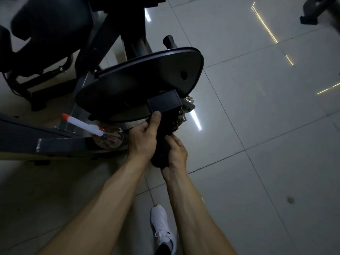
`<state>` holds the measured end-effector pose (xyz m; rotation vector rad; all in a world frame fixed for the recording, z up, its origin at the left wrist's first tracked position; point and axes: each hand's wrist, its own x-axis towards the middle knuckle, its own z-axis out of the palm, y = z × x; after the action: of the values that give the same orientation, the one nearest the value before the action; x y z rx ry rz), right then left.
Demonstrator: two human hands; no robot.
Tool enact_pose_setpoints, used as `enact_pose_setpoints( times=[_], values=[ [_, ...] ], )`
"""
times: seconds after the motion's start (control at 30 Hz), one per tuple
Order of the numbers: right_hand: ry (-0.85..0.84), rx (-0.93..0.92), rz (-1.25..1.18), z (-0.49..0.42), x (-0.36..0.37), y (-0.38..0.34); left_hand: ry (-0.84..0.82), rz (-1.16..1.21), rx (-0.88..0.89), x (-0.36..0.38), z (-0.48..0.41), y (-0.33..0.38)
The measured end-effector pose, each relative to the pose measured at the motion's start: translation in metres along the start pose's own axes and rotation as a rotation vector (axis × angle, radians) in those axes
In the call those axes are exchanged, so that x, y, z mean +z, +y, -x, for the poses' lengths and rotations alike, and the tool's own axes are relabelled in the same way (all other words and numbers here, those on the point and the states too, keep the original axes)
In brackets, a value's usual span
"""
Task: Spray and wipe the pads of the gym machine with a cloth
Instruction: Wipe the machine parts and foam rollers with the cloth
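Shoe (161, 223), white, planted on the tiled floor (257, 162) near the bottom edge. Above it, both hands grip a dark cloth (161, 148). The right hand (177, 153) curls its fingers round the lower bunch, and the left hand (143, 140) closes on the upper part, thumb against a black block (163, 102) of the gym machine. Left of the hands, a clear spray bottle (108, 138) lies on the grey frame beam (64, 144). Beyond are a black oval cover (139, 83) and, farthest, a dark pad (51, 17).
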<state>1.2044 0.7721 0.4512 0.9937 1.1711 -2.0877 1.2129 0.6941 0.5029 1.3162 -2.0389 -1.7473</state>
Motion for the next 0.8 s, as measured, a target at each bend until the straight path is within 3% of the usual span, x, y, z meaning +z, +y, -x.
enact_pose_setpoints(
  times=[0.17, 0.3, 0.43, 0.8],
  values=[
    [0.178, -0.050, 0.038, -0.019, -0.009, -0.032, -0.001, 0.003, 0.025, -0.001, -0.001, 0.000],
    [0.085, -0.283, 0.169, -0.016, -0.015, -0.054, 0.025, -0.008, 0.014, 0.001, 0.001, 0.000],
    [0.189, -0.188, 0.117, 0.009, -0.013, -0.028, 0.018, -0.005, -0.018, 0.001, -0.001, 0.001],
    [0.146, -0.106, 0.188, 0.006, -0.004, -0.025, 0.001, -0.035, 0.010, -0.002, -0.001, 0.004]
  ],
)
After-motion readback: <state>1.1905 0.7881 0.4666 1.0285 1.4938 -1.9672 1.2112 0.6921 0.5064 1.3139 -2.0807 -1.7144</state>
